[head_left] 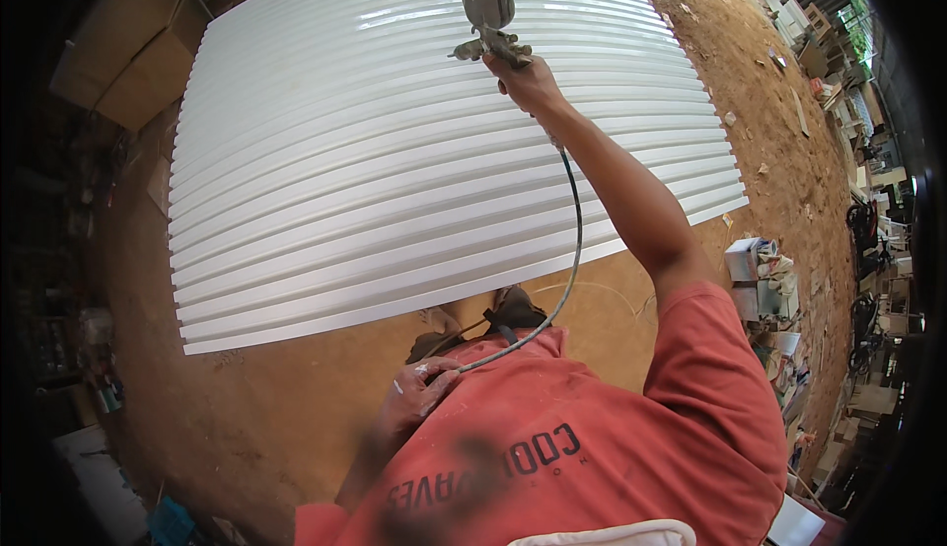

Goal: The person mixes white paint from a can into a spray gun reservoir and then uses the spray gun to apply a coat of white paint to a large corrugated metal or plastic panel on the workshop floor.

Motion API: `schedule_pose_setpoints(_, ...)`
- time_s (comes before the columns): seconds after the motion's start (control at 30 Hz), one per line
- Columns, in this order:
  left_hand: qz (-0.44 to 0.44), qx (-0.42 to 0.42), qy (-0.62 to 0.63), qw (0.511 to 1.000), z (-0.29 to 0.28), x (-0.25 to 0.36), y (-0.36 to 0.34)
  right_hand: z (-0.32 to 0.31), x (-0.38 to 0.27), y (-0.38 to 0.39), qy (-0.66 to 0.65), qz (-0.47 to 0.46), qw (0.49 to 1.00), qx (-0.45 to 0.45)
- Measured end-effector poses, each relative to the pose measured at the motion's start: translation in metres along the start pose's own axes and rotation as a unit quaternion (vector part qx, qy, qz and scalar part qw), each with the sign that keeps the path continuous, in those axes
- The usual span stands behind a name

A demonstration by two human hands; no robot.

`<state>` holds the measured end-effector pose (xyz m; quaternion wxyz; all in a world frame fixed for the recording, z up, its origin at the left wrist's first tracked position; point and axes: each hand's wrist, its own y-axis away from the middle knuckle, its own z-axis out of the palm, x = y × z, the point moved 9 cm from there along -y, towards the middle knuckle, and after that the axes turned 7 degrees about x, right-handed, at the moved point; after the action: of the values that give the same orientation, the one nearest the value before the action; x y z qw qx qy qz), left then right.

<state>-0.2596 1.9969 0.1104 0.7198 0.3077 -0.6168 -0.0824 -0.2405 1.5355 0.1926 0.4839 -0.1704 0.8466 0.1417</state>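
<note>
My right hand [528, 82] grips a metal spray gun [490, 8] with a paint cup on top, held out over a large white slatted panel [395, 181]. Its nozzle points to the left. From the gun's handle a dark air hose [578, 220] hangs down and curves back toward my body. My left hand [422, 390], flecked with white paint, is closed around that hose in front of my red shirt. The slats look white all over, with a wet-looking shine near the far end.
Brown cardboard boxes [133, 43] stand beyond the panel's left edge. Bare brown ground [286, 398] surrounds the panel. Along the right lie a pile of cans and rags [764, 275] and scattered wood scraps [799, 112]. My feet are close to the panel's near edge.
</note>
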Motion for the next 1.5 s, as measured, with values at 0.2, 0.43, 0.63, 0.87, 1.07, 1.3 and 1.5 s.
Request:
schedule_pose_setpoints(0.2, 0.084, 0.01, -0.021, 0.996, 0.042, 0.02, -0.027, -0.075, 0.059, -0.057, 0.079, 0.029, 0.993, 0.082)
schedule_pose_setpoints(0.43, 0.098, -0.012, -0.041, 0.994, 0.141, 0.052, -0.075, -0.226, 0.16, -0.111, 0.12, 0.079, 0.977, 0.156)
schedule_pose_setpoints(0.63, 0.056, -0.061, -0.032, 0.996, 0.226, 0.067, -0.112, -0.357, 0.242, -0.138, 0.13, 0.135, 0.957, 0.22)
schedule_pose_setpoints(0.87, 0.056, -0.1, -0.106, 0.988, 0.291, 0.084, -0.134, -0.49, 0.29, -0.157, 0.203, 0.186, 0.916, 0.292)
schedule_pose_setpoints(1.07, 0.088, -0.116, -0.112, 0.983, 0.314, 0.098, -0.133, -0.529, 0.269, -0.154, 0.26, 0.162, 0.889, 0.341)
schedule_pose_setpoints(1.3, 0.105, -0.103, -0.114, 0.982, 0.311, 0.096, -0.13, -0.466, 0.259, -0.192, 0.259, 0.107, 0.923, 0.265)
schedule_pose_setpoints(1.5, 0.036, -0.044, -0.065, 0.996, 0.292, 0.093, -0.111, -0.313, 0.183, -0.189, 0.136, 0.048, 0.982, 0.119)
